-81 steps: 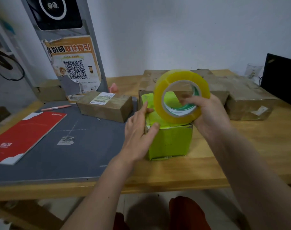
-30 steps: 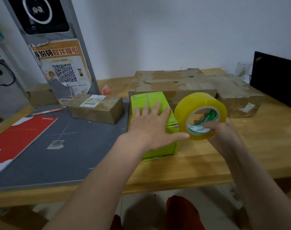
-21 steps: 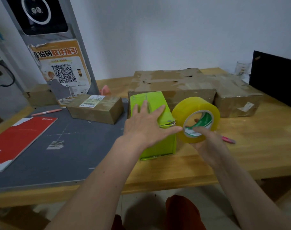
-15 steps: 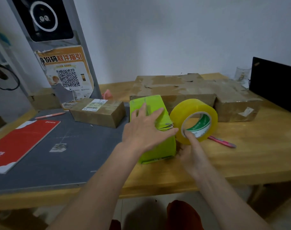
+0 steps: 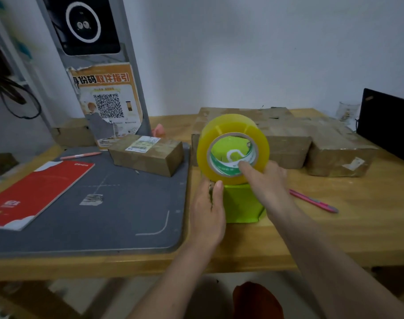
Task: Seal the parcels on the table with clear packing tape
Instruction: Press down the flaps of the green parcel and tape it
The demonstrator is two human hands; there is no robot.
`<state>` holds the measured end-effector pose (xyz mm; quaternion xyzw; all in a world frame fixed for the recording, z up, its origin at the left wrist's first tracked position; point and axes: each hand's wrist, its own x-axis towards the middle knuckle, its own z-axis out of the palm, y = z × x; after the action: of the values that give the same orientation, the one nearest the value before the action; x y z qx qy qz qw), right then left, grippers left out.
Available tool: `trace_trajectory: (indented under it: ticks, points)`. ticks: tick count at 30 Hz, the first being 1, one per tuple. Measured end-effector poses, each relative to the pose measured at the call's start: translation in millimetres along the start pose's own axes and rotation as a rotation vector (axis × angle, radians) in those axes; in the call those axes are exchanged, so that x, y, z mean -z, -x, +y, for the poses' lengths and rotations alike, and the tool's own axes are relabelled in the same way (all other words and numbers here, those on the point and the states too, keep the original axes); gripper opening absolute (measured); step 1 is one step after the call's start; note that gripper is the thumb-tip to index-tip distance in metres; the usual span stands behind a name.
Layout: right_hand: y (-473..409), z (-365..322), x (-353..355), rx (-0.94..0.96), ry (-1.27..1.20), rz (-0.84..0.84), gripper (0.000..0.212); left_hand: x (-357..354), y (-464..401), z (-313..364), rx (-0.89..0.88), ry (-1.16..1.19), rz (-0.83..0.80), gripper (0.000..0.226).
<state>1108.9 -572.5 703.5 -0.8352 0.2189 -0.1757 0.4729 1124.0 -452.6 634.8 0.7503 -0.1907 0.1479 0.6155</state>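
Evidently at work on one parcel only, with most of the job left. Grips the tape roll (image 5: 233, 148) in the right hand (image 5: 266, 180), forefinger hooked through the core and the other fingers clenched round the far side. Holds it upright, just above and in front of the green box (image 5: 242, 203), so that it hides most of the box's top. Steadies that box with the left hand (image 5: 208, 210), laid flat along its left wall, fingers straight and released rather than clenched, thumb up beside the lower edge of the roll. Stands the box on the wooden surface (image 5: 334, 238), at the right edge of the grey mat (image 5: 127, 203).

Cannot make out any strip of tape running from roll to box, nor any laid across the lid: too clear, and too much hidden. Judging by the posture, probably drawing or starting a strip, so counts the green box as in hand, not finished.

Leaves the rest waiting: a small brown parcel (image 5: 148, 154) with a white label on the mat, well apart from both hands, and two large brown parcels (image 5: 288, 139) side by side behind the roll. Cannot tell from here whether those already carry clear tape. Keeps a pink cutter (image 5: 311, 200) lying near the right wrist, likely needed to sever the strip.
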Motion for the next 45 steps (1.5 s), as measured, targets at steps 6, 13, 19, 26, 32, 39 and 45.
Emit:
trace_trajectory:
  ticks: [6, 13, 19, 26, 32, 39, 45]
  points:
    - [1.4, -4.7, -25.9, 0.077, 0.182, -0.003, 0.055, 11.1, 2.6, -16.0, 0.118, 0.096, -0.04, 0.025]
    - [-5.9, -2.7, -5.1, -0.05, -0.384, 0.09, 0.027, 12.8, 0.9, -16.3, 0.184, 0.122, -0.091, 0.046]
    - [-10.8, 12.1, -18.3, -0.025, -0.306, 0.131, 0.069, 13.9, -2.9, -15.3, 0.12, 0.064, -0.081, 0.04]
    - [-10.2, 3.6, -11.8, -0.016, -0.328, 0.15, 0.08, 29.8, -14.1, -10.7, -0.058, -0.529, -0.224, 0.061]
    - [-15.7, 11.0, 11.5, -0.091, -0.594, 0.16, 0.045, 39.6, -15.9, 10.8, -0.04, -0.711, -0.304, 0.057]
    - [-14.9, 15.9, 2.0, -0.05, -0.478, 0.099, 0.016, 16.5, -25.0, 33.7, -0.111, -1.036, -0.411, 0.087]
    - [-14.9, 14.6, 4.3, 0.056, -0.2, 0.081, 0.043, 18.4, -21.5, 32.1, -0.145, -1.04, -0.44, 0.09]
